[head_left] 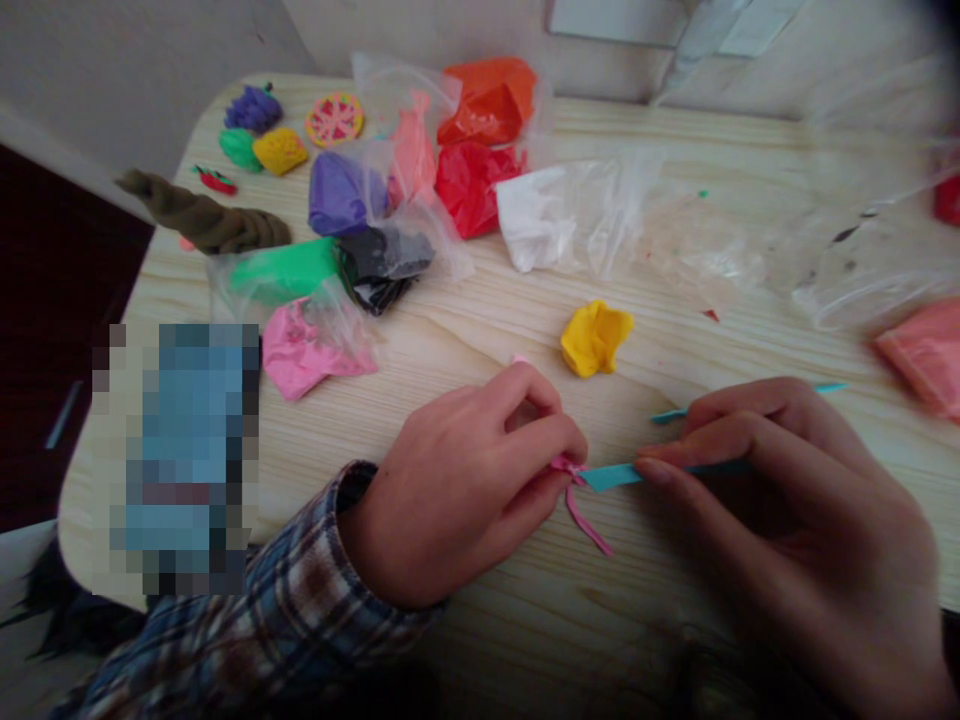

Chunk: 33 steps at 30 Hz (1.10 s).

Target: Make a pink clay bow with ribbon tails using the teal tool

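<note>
My left hand (pixel 480 470) pinches a small piece of pink clay (pixel 568 466) between thumb and fingertips, with a thin pink strand hanging down from it. A flat turquoise modelling tool (pixel 619 476) is gripped in my right hand (pixel 810 520), its pointed tip touching the pink clay. Behind the right fingers lies a second thin turquoise tool (pixel 669 416), partly covered by the hand. Just beyond both hands sits a cupped yellow clay piece (pixel 596 338).
Bags of pink clay (pixel 315 345), green clay (pixel 285 268), black clay (pixel 382 265), red clay (pixel 476 185) and white clay (pixel 536 215) lie behind the left hand. Finished clay fruits, such as a grape bunch (pixel 253 108), and a brown twisted clay piece (pixel 214 220) rest at the far left.
</note>
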{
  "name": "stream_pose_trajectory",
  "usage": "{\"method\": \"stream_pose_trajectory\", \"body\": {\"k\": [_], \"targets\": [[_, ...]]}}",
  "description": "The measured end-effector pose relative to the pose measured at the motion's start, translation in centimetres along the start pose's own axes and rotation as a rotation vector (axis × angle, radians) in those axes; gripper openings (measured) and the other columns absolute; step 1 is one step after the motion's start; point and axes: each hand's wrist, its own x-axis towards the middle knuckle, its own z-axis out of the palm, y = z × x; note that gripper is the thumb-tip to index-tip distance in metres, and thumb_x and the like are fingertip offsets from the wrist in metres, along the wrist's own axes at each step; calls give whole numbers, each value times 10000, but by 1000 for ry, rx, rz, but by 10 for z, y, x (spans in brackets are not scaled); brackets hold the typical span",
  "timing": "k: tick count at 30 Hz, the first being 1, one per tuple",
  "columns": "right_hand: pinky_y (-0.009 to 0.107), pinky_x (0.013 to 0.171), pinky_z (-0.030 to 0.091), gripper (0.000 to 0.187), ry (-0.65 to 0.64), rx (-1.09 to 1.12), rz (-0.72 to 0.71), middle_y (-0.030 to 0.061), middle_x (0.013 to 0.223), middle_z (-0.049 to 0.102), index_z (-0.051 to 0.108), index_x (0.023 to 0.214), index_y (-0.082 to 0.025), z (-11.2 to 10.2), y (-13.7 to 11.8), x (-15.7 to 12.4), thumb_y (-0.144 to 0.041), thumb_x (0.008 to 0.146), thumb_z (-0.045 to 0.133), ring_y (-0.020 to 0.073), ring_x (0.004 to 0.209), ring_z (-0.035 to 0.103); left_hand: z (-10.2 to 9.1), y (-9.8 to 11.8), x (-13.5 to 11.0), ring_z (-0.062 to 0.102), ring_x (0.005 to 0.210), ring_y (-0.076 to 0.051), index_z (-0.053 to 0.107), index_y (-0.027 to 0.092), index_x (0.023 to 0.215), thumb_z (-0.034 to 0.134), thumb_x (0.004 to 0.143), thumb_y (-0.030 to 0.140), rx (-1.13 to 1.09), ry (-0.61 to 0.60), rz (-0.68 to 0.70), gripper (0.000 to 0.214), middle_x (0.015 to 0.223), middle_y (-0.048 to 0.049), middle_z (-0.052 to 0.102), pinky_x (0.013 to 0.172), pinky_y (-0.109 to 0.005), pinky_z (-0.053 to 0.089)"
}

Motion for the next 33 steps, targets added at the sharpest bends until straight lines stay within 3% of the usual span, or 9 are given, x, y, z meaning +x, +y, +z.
{"method": "stream_pose_trajectory", "body": {"k": [33], "targets": [[353,659,404,59,-5,-32,-7,14,823,525,557,772,-276,1,-2,-2,-294,824,577,201,787,542,-1,0,1,554,780,-126,636,180,896,548,836,166,-16,-14,-10,108,943,-35,579,654,-239,449]]}}
